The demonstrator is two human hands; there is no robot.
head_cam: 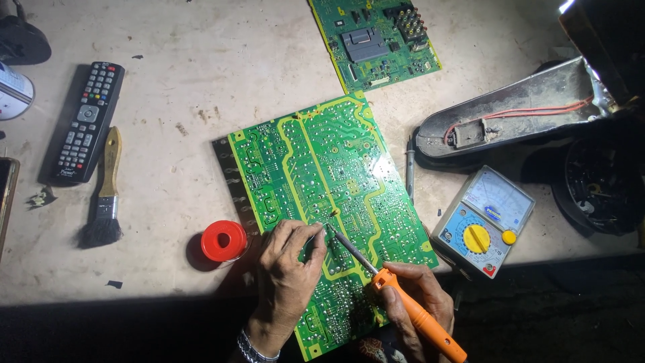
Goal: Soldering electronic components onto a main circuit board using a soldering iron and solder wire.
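- Circuit board (316,181), green, solder side up, flat on the table (175,87), long axis running away from the body
- Soldering iron (396,286) gripped by closed right hand (416,296), tip angled up-left onto the board's middle
- Left hand (289,269) fingers pinched narrow on a thin wire, just beside the tip
- Red reel (224,240) left, meter (482,220) right

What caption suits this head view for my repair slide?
Right hand touches an orange soldering iron to a green circuit board; left hand feeds thin wire.
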